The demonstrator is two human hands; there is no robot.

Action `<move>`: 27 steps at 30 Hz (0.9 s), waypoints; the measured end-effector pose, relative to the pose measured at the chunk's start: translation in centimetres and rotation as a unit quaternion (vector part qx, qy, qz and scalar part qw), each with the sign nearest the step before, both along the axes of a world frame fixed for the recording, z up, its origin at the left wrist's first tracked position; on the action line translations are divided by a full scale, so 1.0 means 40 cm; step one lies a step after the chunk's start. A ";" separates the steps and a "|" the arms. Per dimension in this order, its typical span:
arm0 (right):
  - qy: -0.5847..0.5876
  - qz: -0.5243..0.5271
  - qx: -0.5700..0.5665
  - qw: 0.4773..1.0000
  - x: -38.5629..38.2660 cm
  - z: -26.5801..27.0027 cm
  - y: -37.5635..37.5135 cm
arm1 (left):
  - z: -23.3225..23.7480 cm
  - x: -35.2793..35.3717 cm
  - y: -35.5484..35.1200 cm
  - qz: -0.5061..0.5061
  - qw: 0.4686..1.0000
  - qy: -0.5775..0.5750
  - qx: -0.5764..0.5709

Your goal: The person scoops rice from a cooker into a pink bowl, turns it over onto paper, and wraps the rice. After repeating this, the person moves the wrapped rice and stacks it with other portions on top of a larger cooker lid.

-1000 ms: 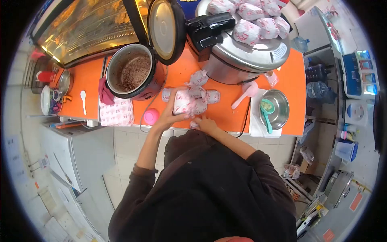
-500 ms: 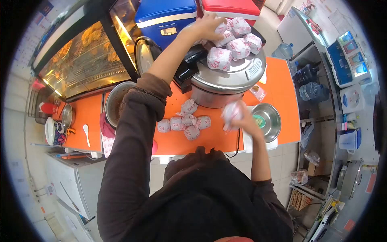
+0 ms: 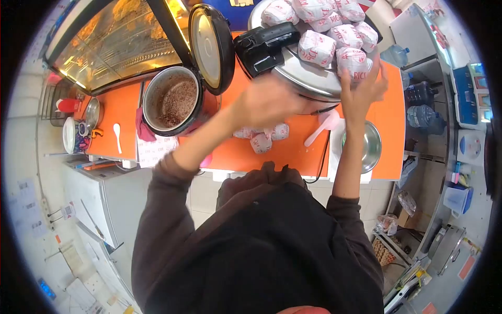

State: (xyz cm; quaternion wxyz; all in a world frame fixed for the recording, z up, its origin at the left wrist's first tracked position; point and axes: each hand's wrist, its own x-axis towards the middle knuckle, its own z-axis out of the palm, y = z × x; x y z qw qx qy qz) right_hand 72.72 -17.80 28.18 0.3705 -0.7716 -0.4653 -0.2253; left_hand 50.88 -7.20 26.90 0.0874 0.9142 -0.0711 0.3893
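Clearly the right hand (image 3: pixel 361 89), upper right of the frame, is the one at work: its palm lies against a wrapped packet (image 3: pixel 353 60) at the near edge of the pile of packets (image 3: pixel 316 47) on the domed steel cooker lid (image 3: pixel 308 78), fingers splayed wide and not clenched round it. That packet sits on the slope of the lid, touching its neighbours, so the step looks like one of seating it rather than dropping it. It likely pays to press it in against the other packets until it nests, then lift the palm straight off so nothing gets dragged down the curved metal toward the steel bowl (image 3: pixel 371 146) and the pink rice paddle (image 3: pixel 321 125) just below. The left hand (image 3: pixel 261 102) is in the air at the centre of the frame, too blurred to tell whether it is released or grasping anything. It hangs above the few packets on the counter (image 3: pixel 264 138), which lie on the orange counter (image 3: pixel 235 154) beside the open rice cooker (image 3: pixel 175 99). The black lid handle (image 3: pixel 264 44) juts out on the left of the pile, so a new packet probably belongs clear of it.
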 end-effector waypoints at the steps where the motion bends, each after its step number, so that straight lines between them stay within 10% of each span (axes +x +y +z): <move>1: 0.005 0.022 0.090 0.996 -0.031 -0.009 -0.019 | -0.057 -0.076 -0.045 -0.005 0.999 0.033 0.034; 3: 0.119 0.208 0.145 0.960 -0.124 -0.118 -0.081 | -0.254 -0.147 -0.099 0.044 0.972 0.229 -0.034; 6: 0.076 0.294 -0.219 0.927 -0.220 -0.318 -0.091 | -0.441 -0.223 -0.181 0.287 0.907 0.302 -0.066; 10: 0.073 0.346 -0.422 0.835 -0.221 -0.614 -0.111 | -0.530 -0.174 -0.148 0.275 0.915 0.284 -0.077; 14: 0.019 0.367 -0.362 0.857 -0.197 -0.725 -0.150 | -0.693 -0.088 -0.081 0.217 0.876 0.429 -0.049; 17: 0.245 0.295 -0.362 0.850 -0.168 -0.692 -0.165 | -0.680 -0.065 -0.063 0.180 0.854 0.489 0.008; 19: 0.590 0.343 -0.351 0.642 -0.135 -0.458 -0.159 | -0.643 -0.067 -0.069 0.176 0.847 0.499 0.041; 21: 0.531 0.473 -0.217 0.669 -0.096 -0.181 -0.139 | -0.575 -0.104 -0.083 0.170 0.904 0.384 -0.081; 23: 0.342 0.420 -0.166 0.824 -0.009 -0.040 -0.120 | -0.466 -0.118 -0.086 0.117 0.883 0.361 -0.277; 27: 0.117 0.250 0.004 0.961 0.114 0.198 0.075 | -0.325 -0.145 -0.136 -0.059 0.667 0.173 -0.722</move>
